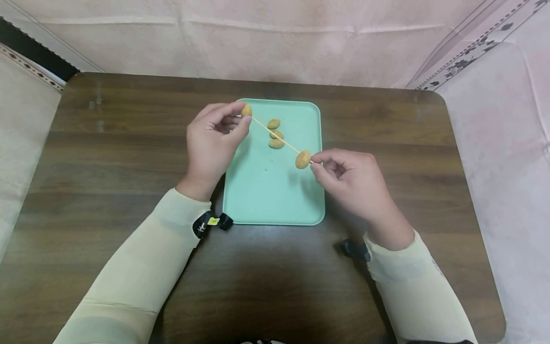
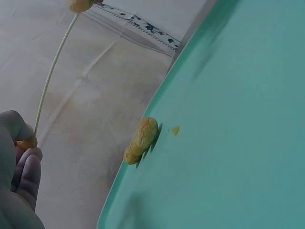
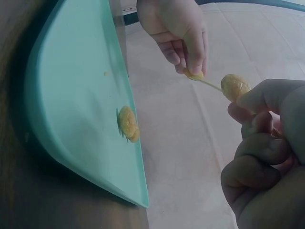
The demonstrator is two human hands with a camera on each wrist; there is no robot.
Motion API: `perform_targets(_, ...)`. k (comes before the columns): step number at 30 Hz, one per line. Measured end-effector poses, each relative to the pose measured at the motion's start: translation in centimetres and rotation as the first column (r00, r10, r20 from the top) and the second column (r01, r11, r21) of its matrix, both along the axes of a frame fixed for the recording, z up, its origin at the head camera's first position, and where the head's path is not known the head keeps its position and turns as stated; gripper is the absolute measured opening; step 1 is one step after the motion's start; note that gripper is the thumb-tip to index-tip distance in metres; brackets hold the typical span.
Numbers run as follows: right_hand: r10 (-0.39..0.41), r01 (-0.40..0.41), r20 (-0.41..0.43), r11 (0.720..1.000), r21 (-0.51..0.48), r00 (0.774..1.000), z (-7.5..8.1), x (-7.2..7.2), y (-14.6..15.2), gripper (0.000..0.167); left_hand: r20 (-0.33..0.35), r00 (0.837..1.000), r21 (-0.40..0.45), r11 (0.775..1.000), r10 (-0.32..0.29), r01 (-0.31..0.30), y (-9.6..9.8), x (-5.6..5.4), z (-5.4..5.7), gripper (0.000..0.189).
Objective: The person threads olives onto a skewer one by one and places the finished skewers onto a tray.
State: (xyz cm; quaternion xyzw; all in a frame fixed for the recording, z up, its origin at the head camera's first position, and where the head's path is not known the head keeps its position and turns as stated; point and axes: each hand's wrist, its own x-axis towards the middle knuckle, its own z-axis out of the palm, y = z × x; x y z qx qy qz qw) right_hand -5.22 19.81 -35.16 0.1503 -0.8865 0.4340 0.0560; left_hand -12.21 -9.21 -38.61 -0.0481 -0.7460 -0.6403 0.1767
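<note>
We see a thin, pale stick (image 1: 276,135) raised on a slant between the left fingers (image 1: 233,108) and the right fingers (image 1: 324,156). A wrinkled, golden-brown oval piece (image 1: 302,159) is threaded on it, just beside the right fingertips. The left fingers pinch a second piece (image 1: 246,110) at the other end; we cannot tell how deep the stick goes. Three similar pieces (image 1: 275,144) lie in a close row below, between both sets of fingers.

no legible text, yellow label (image 1: 213,221) on black wristband (image 1: 200,227), its marks too small to read
</note>
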Motion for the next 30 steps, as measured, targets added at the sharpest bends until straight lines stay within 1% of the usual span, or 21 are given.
perform_targets(4, 0.004, -0.004, -0.015, 1.000, -0.005, 1.000, -0.1, 0.0, -0.1, 0.010, -0.002, 1.000, -0.031, 0.999, -0.025, 0.025, 0.5, 0.5, 0.2, 0.024)
perform_targets(9, 0.017, -0.017, -0.014, 1.000, 0.019, 1.000, -0.1, -0.1, -0.2, 0.010, 0.001, 0.995, -0.068, 0.992, -0.102, 0.101, 1.5, 1.4, 0.5, 0.024)
perform_targets(14, 0.024, -0.023, -0.026, 0.999, 0.029, 0.999, -0.1, 0.0, -0.2, 0.010, -0.021, 0.979, -0.114, 0.973, -0.204, 0.200, 2.6, 2.3, 0.8, 0.028)
perform_targets(17, 0.031, -0.030, -0.035, 0.999, 0.032, 0.999, -0.1, 0.0, -0.2, 0.010, -0.035, 0.968, -0.152, 0.959, -0.247, 0.239, 3.0, 2.7, 1.1, 0.029)
perform_targets(22, 0.036, -0.034, -0.042, 0.999, 0.040, 0.998, -0.1, -0.1, -0.1, 0.010, -0.053, 0.954, -0.232, 0.933, -0.294, 0.274, 3.5, 3.3, 1.4, 0.029)
perform_targets(26, 0.036, -0.035, -0.049, 0.999, 0.037, 0.998, -0.2, -0.1, -0.1, 0.010, -0.065, 0.945, -0.244, 0.923, -0.321, 0.297, 3.8, 3.6, 1.5, 0.030)
perform_targets(30, 0.044, -0.042, -0.062, 0.999, 0.033, 0.997, -0.3, -0.2, -0.1, 0.010, -0.066, 0.940, -0.255, 0.916, -0.336, 0.310, 4.0, 3.8, 1.6, 0.030)
